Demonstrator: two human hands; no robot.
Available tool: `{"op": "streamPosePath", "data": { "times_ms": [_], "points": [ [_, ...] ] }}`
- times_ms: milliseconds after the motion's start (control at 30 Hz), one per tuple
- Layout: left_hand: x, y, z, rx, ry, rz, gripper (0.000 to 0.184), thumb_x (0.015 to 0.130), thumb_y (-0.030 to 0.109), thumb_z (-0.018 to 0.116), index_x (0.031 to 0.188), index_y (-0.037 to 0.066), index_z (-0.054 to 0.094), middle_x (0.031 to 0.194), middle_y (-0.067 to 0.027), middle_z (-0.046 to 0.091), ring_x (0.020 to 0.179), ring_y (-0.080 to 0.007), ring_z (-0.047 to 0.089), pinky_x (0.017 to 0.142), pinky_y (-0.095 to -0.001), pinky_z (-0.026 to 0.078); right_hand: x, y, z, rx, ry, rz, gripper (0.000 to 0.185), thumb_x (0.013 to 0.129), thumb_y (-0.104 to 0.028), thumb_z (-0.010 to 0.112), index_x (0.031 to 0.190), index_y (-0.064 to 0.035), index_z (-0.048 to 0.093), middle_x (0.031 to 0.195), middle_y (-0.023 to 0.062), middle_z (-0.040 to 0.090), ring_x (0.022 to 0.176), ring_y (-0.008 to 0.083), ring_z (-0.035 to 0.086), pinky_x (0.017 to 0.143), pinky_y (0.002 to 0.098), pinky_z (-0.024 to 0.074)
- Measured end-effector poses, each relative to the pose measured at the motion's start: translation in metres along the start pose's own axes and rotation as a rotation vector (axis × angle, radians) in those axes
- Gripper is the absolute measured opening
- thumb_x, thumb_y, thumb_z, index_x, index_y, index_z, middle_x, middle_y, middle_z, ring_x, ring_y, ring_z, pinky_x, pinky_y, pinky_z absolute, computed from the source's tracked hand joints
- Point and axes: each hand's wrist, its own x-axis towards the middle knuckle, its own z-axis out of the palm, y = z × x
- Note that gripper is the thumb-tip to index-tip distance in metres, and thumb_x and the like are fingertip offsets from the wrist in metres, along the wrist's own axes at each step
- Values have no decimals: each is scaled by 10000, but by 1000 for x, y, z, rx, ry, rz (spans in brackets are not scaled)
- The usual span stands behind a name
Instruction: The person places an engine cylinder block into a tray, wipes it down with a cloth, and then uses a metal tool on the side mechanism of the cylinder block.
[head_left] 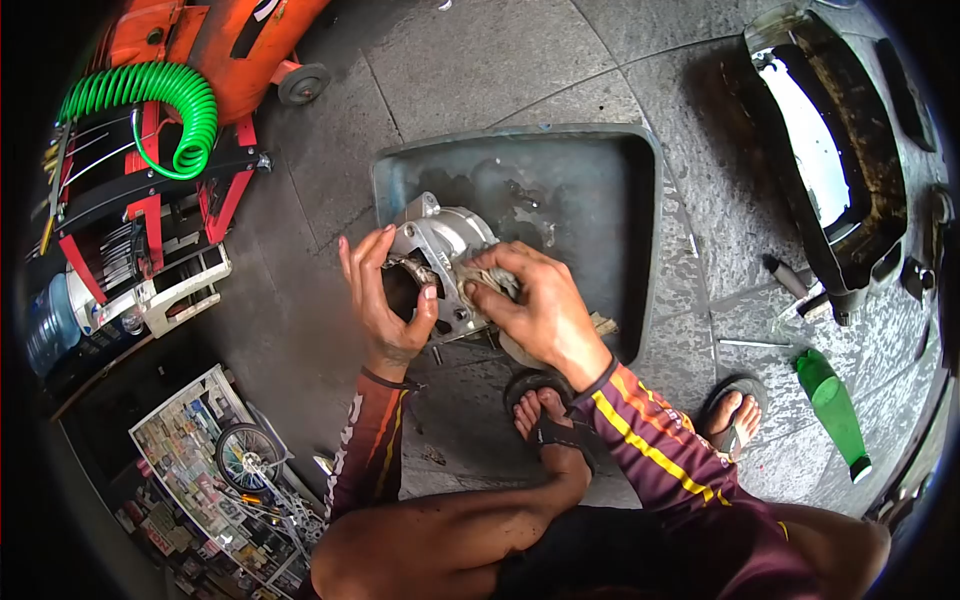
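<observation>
Metal casting, handling: probably weighing heavy for its size, staying rigid under pressure; bare faces may be turning slippery if oil is coating them.
Best hold: the thick outer body is likely offering a surer grip than the thin flange edge.
Look: silver-grey, dull in places, curving into a ribbed body, with a wide round opening facing 9 o'clock and bolt holes dotting its flange.
Left hand (pixel 385 305): spreading its fingers and thumb around the opening.
Right hand (pixel 545 305): pinching a dirty rag (pixel 478 280) against the flange's 3 o'clock side.
Place: the metal casting (pixel 460 232) is lying toward 8 o'clock of the grey tub (pixel 650 250), overlapping its rim; its support is staying unclear.
</observation>
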Motion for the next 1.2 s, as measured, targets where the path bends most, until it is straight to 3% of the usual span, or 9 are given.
{"op": "streamPosePath", "data": {
  "times_ms": [100, 167, 433, 567, 767, 900, 967, 1033, 1200],
  "points": [
    [0, 0, 3, -9, 6, -7, 657, 822, 379, 615, 1328, -30, 517, 1282, -187, 582, 1242, -359, 525, 1177, -590, 192, 7, 9, 4, 5, -13, -74, 211, 823, -158, 685, 986, -24, 678, 987, 230, 681, 939, 414, 664, 806, 444, 526],
    [-1, 0, 2, -16, 4, 2, 665, 774, 297, 656, 1334, -27, 502, 1272, -171, 566, 1244, -342, 516, 1184, -597, 160, 31, 7, 5, -151, 19, 65, 218, 805, -157, 688, 969, -14, 677, 909, 265, 686, 879, 446, 670, 784, 488, 530],
    [-4, 2, 0, -22, 1, -22, 656, 782, 325, 662, 1321, -19, 515, 1282, -170, 571, 1244, -336, 520, 1181, -590, 176, 12, -29, -6, -176, -130, 203, 234, 801, -183, 682, 969, -20, 694, 831, 291, 673, 864, 449, 673, 813, 502, 528],
    [0, 1, 1, -39, 24, 5, 655, 766, 303, 663, 1323, -10, 520, 1260, -171, 571, 1236, -334, 523, 1186, -586, 172, 44, -11, 4, -286, -40, 156, 233, 806, -188, 676, 979, -34, 702, 859, 286, 680, 879, 445, 676, 827, 504, 531],
    [-1, 0, 2, -37, 29, 21, 658, 761, 281, 674, 1331, -6, 513, 1260, -172, 569, 1229, -338, 525, 1185, -589, 175, 16, -27, -9, -278, -215, 182, 251, 792, -218, 695, 979, -52, 717, 889, 266, 700, 912, 423, 688, 868, 484, 539],
    [-1, 0, 3, -50, 38, 12, 643, 782, 288, 670, 1331, -6, 508, 1282, -156, 574, 1241, -336, 523, 1184, -586, 181, 68, -21, -3, -654, -228, 119, 290, 817, -237, 688, 1040, -55, 722, 989, 223, 715, 929, 411, 693, 840, 470, 553],
    [-2, 2, 3, -49, 40, 5, 631, 790, 287, 668, 1326, -5, 507, 1291, -155, 573, 1247, -337, 521, 1183, -585, 185, 75, -20, -3, -759, -110, 111, 255, 808, -223, 696, 1004, -61, 711, 942, 214, 720, 903, 406, 698, 822, 471, 557],
    [-1, 0, 3, -47, 40, 9, 636, 788, 290, 671, 1327, -5, 507, 1292, -155, 572, 1249, -337, 518, 1184, -585, 183, 60, -23, -26, -468, 30, 37, 206, 802, -203, 695, 973, -87, 695, 877, 211, 717, 875, 407, 698, 802, 478, 558],
    [-5, 0, 3, -53, 26, -15, 636, 788, 295, 671, 1324, -6, 508, 1290, -161, 571, 1246, -340, 516, 1186, -587, 178, 21, -5, 11, -152, -2, 159, 214, 814, -225, 703, 981, -92, 694, 850, 236, 704, 861, 439, 683, 819, 497, 537]
  ]
}}
